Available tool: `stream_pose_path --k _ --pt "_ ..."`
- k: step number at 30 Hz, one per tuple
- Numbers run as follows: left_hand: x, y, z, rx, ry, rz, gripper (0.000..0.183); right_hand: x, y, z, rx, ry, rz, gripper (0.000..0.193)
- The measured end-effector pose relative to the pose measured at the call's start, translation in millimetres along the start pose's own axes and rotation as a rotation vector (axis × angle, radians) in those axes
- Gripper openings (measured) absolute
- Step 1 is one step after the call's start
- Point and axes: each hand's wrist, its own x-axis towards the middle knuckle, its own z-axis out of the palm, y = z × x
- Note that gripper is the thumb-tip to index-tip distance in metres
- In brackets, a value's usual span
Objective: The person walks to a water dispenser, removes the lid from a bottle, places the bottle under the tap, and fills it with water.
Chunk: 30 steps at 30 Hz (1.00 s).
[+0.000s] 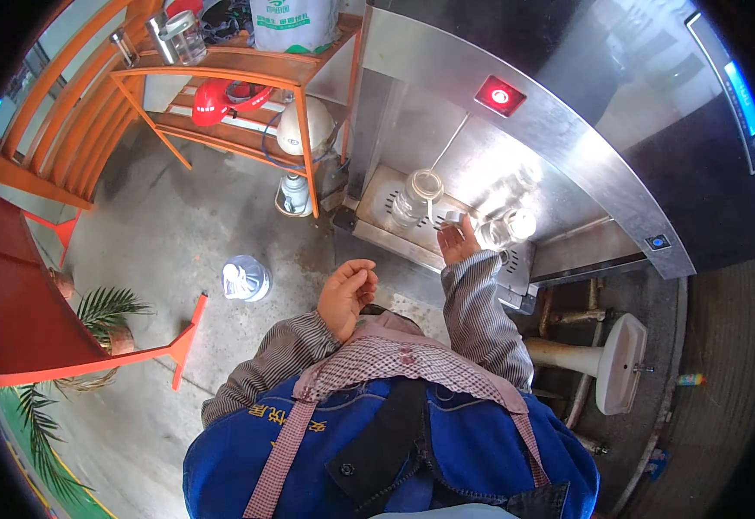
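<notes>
My right hand [459,244] reaches over the metal drip tray [379,192] of a steel water dispenser. Its fingers are closed on a small greyish round piece that looks like a jar lid [453,220]. To its left, a clear glass jar [409,206] stands on the tray, below the thin spout pipe. Another clear glass jar [505,228] is just right of the hand, partly washed out by glare. My left hand [348,298] hovers in front of my body with its fingers curled in, and nothing shows in it.
A large water bottle [247,278] stands on the floor to the left. An orange rack [247,71] holds glasses, a white bag [295,24], a red helmet [213,102] and a white helmet [298,130]. A white basin [621,363] is at the right.
</notes>
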Motion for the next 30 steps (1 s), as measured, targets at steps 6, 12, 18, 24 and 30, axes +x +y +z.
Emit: stream_pose_path --k 6,12,18,24,30 --pt "-1.0 1.0 0.7 -0.004 -0.002 0.002 0.015 0.3 0.3 0.2 -0.006 0.039 0.006 0.025" --pt "-0.8 -1.1 -2.2 -0.017 0.004 0.003 0.015 -2.4 0.3 0.7 -0.004 0.014 0.016 0.026" --pt "-2.5 0.0 -0.1 -0.012 0.007 -0.001 0.015 -4.2 0.9 -3.7 0.023 -0.038 0.007 0.033" --pt "-2.9 -2.2 -2.3 -0.011 0.017 0.0 0.015 -5.7 3.4 1.0 -0.008 -0.003 -0.012 0.025" --pt "-4.5 -3.1 -2.5 -0.013 0.008 0.008 0.015 -5.3 3.7 1.1 0.007 0.021 -0.002 0.025"
